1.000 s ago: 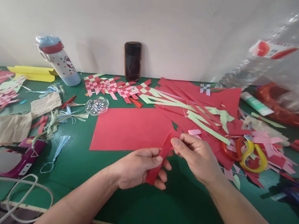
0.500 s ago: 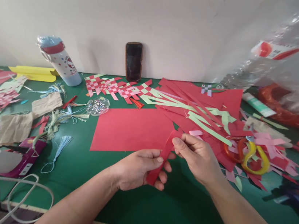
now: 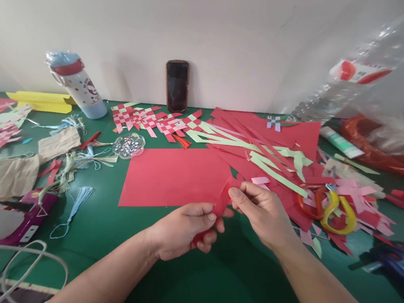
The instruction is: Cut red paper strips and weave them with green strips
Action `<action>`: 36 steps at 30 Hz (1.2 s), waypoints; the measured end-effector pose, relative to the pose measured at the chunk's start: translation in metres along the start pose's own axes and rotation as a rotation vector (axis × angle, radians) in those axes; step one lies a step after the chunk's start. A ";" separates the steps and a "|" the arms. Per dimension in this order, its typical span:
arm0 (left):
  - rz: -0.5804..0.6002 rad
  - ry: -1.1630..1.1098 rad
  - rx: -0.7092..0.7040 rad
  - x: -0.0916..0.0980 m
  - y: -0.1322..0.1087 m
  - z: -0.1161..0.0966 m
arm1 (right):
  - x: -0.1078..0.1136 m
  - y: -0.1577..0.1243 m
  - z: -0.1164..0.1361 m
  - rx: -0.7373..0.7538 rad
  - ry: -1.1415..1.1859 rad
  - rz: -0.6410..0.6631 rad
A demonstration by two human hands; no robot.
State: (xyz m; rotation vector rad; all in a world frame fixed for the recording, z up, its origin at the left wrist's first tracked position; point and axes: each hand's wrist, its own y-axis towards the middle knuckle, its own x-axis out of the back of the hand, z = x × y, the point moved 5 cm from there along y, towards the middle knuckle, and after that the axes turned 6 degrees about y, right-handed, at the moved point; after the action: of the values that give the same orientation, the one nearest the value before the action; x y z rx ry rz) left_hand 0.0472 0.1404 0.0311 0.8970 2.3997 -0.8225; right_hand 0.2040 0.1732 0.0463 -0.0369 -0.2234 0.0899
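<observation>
A red paper strip (image 3: 224, 198) is held between my two hands above the green table. My left hand (image 3: 188, 228) pinches its lower part, the thumb on top and the fingers curled beneath. With thumb and fingertips, my right hand (image 3: 256, 209) grips the upper end. Behind them lies a flat red paper sheet (image 3: 171, 175). Right of my right hand, scissors (image 3: 338, 213) with yellow and orange handles rest among pink and red paper scraps. Pale green strips (image 3: 273, 172) lie just beyond that hand.
Woven checkered paper pieces (image 3: 145, 119) lie near the wall, beside a clear dish of beads (image 3: 128, 145). A phone (image 3: 177, 86) and a bottle (image 3: 80, 88) stand behind. Tassels (image 3: 76, 203), a purple device (image 3: 35, 215) and a white cable (image 3: 44, 256) are left; a glue tube (image 3: 342, 142) is right.
My left thumb has slid up the red strip, closer to my right hand, and the strip's lower end has turned under the left hand. The whole view has shifted slightly.
</observation>
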 end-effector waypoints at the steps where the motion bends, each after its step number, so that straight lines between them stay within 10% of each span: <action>1: -0.011 0.021 -0.014 0.001 0.000 -0.001 | 0.000 0.000 -0.001 -0.005 0.018 -0.001; 6: -0.070 0.152 -0.129 0.005 0.000 -0.005 | -0.001 0.002 -0.004 -0.075 0.254 -0.022; 13: -0.046 0.267 -0.151 0.004 0.001 -0.003 | -0.025 -0.007 0.001 -0.159 0.406 0.329; 36: -0.050 0.318 -0.130 0.004 0.001 -0.002 | -0.012 -0.003 -0.011 -0.140 0.367 0.097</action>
State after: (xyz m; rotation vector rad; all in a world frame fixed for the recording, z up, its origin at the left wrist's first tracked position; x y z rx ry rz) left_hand 0.0453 0.1439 0.0298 0.9811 2.7228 -0.5670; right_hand 0.1951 0.1688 0.0326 -0.2024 0.1398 0.1618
